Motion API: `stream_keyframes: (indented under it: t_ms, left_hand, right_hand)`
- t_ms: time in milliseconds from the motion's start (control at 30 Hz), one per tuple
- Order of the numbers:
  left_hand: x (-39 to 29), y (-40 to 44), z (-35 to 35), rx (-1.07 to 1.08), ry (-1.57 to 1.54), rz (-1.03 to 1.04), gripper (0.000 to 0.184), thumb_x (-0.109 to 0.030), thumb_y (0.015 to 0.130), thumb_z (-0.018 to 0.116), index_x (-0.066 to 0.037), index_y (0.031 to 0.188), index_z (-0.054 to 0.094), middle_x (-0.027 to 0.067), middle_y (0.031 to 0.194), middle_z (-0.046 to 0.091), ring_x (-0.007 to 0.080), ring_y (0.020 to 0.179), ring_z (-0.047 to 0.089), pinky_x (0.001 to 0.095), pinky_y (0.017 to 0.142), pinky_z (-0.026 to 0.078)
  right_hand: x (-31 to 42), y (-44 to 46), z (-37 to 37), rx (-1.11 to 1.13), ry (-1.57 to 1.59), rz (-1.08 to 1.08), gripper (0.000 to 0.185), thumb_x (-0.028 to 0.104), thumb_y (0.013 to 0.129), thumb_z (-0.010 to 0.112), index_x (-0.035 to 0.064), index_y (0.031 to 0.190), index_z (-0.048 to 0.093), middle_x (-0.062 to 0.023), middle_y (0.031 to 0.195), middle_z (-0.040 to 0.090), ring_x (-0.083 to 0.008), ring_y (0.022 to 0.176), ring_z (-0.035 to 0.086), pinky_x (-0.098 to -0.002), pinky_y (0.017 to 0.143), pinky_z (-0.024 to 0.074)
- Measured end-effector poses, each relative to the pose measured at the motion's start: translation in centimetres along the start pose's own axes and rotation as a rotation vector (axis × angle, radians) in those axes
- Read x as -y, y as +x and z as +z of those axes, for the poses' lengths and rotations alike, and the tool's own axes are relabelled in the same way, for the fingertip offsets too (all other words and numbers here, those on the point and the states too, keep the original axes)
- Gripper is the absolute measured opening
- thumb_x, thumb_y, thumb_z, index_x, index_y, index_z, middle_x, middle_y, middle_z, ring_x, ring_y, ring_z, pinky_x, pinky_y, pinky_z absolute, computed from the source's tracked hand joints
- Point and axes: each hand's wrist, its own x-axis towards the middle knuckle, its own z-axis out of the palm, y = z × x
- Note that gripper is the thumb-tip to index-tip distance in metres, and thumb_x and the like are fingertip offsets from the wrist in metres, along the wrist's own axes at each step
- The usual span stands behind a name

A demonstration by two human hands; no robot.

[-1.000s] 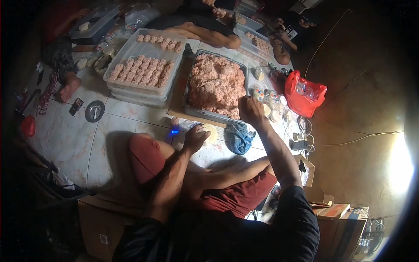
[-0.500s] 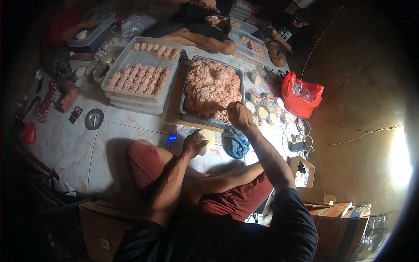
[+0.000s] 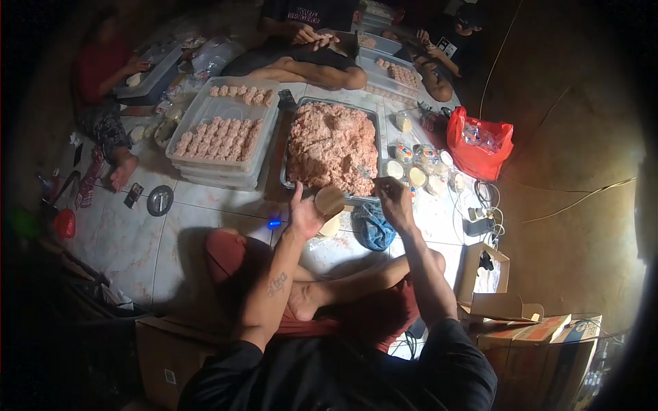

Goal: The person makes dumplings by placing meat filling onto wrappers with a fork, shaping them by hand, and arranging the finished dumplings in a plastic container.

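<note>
My left hand (image 3: 303,214) is palm up with the thumb spread, a thin round dough wrapper (image 3: 330,201) lying on its fingers. More pale round wrappers (image 3: 330,227) lie on the floor just beneath. My right hand (image 3: 393,202) is closed round the handle of a small metal utensil (image 3: 364,172), whose tip is at the meat; whether it is a spoon or a fork I cannot tell. The minced meat mixture (image 3: 332,140) fills a deep rectangular tray (image 3: 284,183) in front of me. A crumpled blue cloth (image 3: 376,229) sits below my right hand.
Stacked clear plastic boxes (image 3: 218,177) with rows of meat dumplings (image 3: 221,140) stand left of the tray. Packs of round wrappers (image 3: 416,178), a red plastic bag (image 3: 480,145) and a power strip with cables (image 3: 480,227) are on the right. Other people sit around the far side.
My left hand has come up from the wrapper pile and turned palm up with one wrapper. My right hand has shifted slightly down and right. A person opposite has brought their hands lower.
</note>
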Motion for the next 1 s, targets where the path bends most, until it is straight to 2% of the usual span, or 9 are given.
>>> stream_keyframes:
  t_ms: [167,200,267,367,400,533,800,967,1000]
  left_hand:
    - [1.2,3.2,1.1,0.028,-0.042,0.132,0.094,-0.073,0.092,0.044,0.003,0.146,0.037,0.0193,0.144,0.051,0.0325,0.135,0.046,0.0483,0.118,0.031]
    - [1.2,4.3,-0.6,0.38,-0.218,0.039,0.092,-0.071,0.093,0.044,0.003,0.146,0.038,0.0188,0.144,0.051,0.0321,0.135,0.046,0.048,0.118,0.03]
    - [1.5,1.3,4.5,-0.007,0.094,0.185,0.086,-0.068,0.095,0.043,0.004,0.143,0.042,0.0184,0.142,0.053,0.0317,0.135,0.047,0.0478,0.117,0.03]
    - [0.9,-0.6,5.9,0.027,0.06,0.314,0.085,-0.067,0.096,0.042,0.005,0.141,0.045,0.0211,0.142,0.052,0.0322,0.134,0.048,0.0478,0.116,0.032]
    - [0.8,-0.9,6.0,-0.015,0.122,0.345,0.085,-0.067,0.098,0.037,0.007,0.14,0.046,0.0236,0.144,0.05,0.0335,0.133,0.049,0.0473,0.115,0.034]
    - [0.2,-1.7,6.7,-0.011,0.194,0.24,0.087,-0.069,0.096,0.038,0.006,0.14,0.047,0.0219,0.14,0.055,0.033,0.128,0.055,0.0447,0.112,0.039]
    - [0.2,-3.8,3.2,0.015,-0.271,0.122,0.077,-0.054,0.097,0.05,0.007,0.143,0.041,0.0234,0.145,0.049,0.0359,0.136,0.047,0.0516,0.119,0.03]
    - [-0.5,-4.6,4.9,-0.144,-0.34,0.212,0.083,-0.058,0.096,0.048,0.009,0.144,0.038,0.0271,0.146,0.046,0.0378,0.136,0.045,0.0518,0.12,0.028]
    - [-0.3,-4.9,5.8,-0.044,-0.256,0.057,0.087,-0.062,0.095,0.046,0.009,0.144,0.037,0.0285,0.146,0.045,0.039,0.137,0.044,0.0517,0.119,0.03]
  right_hand:
    - [0.3,-4.9,3.8,-0.139,-0.083,-0.146,0.016,0.001,0.09,0.06,0.0016,0.105,0.065,-0.0204,0.089,0.064,-0.0361,0.077,0.063,-0.0406,0.069,0.0495]
    - [-0.3,-5.7,4.7,-0.148,-0.033,-0.134,0.015,0.0,0.089,0.059,0.0013,0.103,0.064,-0.021,0.088,0.063,-0.0383,0.079,0.062,-0.042,0.069,0.0489]
    - [-0.3,-7.1,5.5,-0.175,0.044,-0.06,0.014,-0.002,0.087,0.061,0.0002,0.1,0.064,-0.021,0.084,0.06,-0.0396,0.077,0.059,-0.0438,0.066,0.0469]
    - [2.8,-8.2,3.9,-0.091,0.134,-0.008,0.012,-0.002,0.087,0.062,-0.0005,0.099,0.063,-0.0208,0.084,0.058,-0.0389,0.075,0.058,-0.0441,0.065,0.0456]
    - [3.5,-8.3,3.8,-0.097,0.114,-0.131,0.008,0.003,0.089,0.063,0.0005,0.097,0.065,-0.0164,0.084,0.059,-0.0258,0.069,0.055,-0.0365,0.063,0.0448]
    - [4.4,-8.4,4.2,0.001,-0.042,-0.258,0.019,-0.003,0.084,0.061,0.0015,0.102,0.067,-0.0193,0.083,0.056,-0.0385,0.073,0.057,-0.0413,0.063,0.0466]
    - [4.2,-8.0,2.1,0.228,-0.241,-0.349,0.024,0.006,0.088,0.061,0.008,0.111,0.068,-0.0164,0.096,0.062,-0.0392,0.075,0.065,-0.0462,0.061,0.0539]
    - [7.1,-8.2,-0.2,0.218,-0.291,-0.282,0.028,0.006,0.087,0.06,0.0085,0.114,0.067,-0.0161,0.098,0.062,-0.0397,0.076,0.065,-0.0461,0.06,0.0542]
    - [6.6,-8.1,0.6,0.229,-0.319,-0.332,0.029,0.006,0.086,0.06,0.0087,0.114,0.068,-0.0157,0.098,0.062,-0.0393,0.076,0.065,-0.0458,0.061,0.0544]
